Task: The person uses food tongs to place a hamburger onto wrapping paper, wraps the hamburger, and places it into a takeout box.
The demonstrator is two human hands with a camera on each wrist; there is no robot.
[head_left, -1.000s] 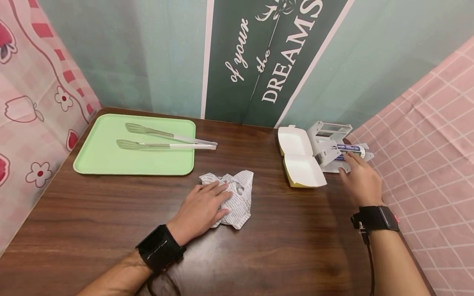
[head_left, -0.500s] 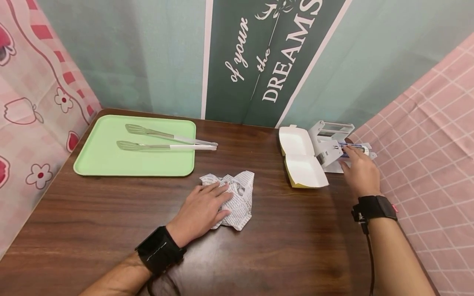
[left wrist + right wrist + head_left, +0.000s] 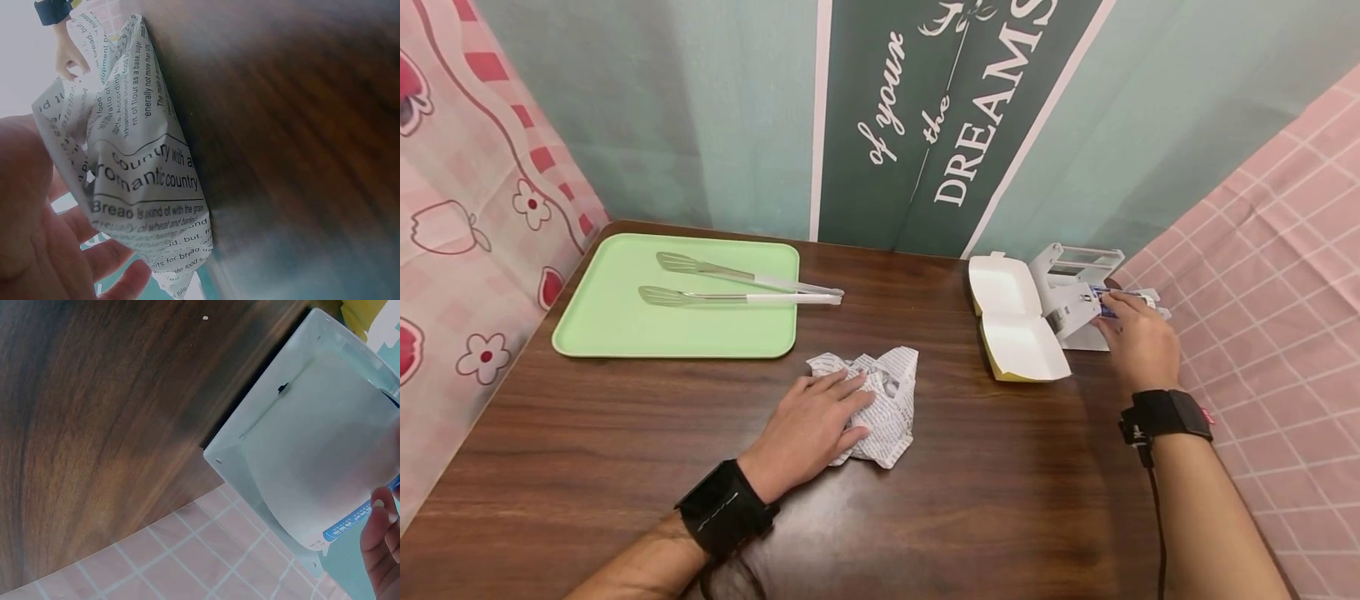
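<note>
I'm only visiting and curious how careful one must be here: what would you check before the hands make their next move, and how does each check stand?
1. Left hand rests flat on the crumpled printed paper: ok.
2. Paper lies on the wooden table, apart from the green tray: ok.
3. Right hand touches the white dispenser at its blue-labelled roll: ok.
4. Firm grip on the roll: cannot tell, the fingers cover it.
5. Open white takeaway box lies empty beside the dispenser: ok.
6. Tongs lie on the tray, handle tips over its right edge: ok.
</note>
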